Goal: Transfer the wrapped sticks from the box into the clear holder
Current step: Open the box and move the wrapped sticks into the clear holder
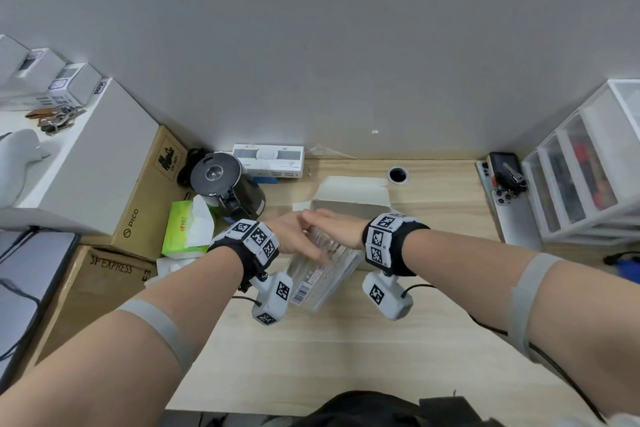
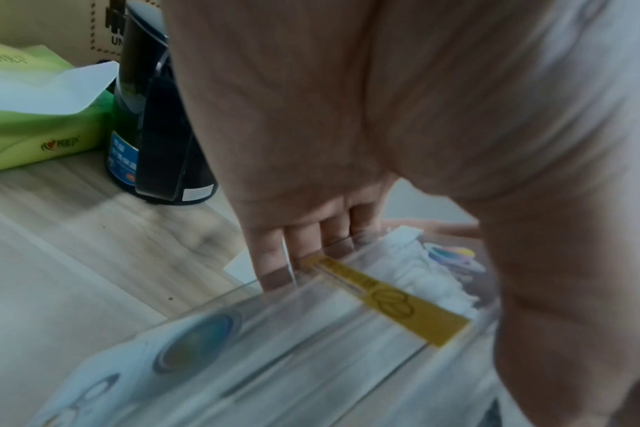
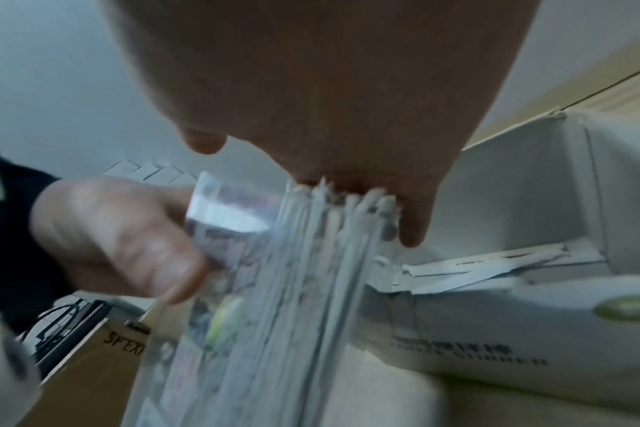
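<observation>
A black kettle (image 1: 227, 184) stands beside a green tissue pack (image 1: 183, 229) on the counter (image 1: 311, 350); phones (image 1: 507, 184) lie near clear drawers (image 1: 581, 170).

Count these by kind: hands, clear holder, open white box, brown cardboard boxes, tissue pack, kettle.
Hands: 2, left hand, right hand
Clear holder: 1
Open white box: 1
Brown cardboard boxes: 2
Green tissue pack: 1
Black kettle: 1
Total: 8

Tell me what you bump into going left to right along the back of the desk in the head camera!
Tissue pack → black kettle → open box → cable hole → phones → clear drawers.
</observation>
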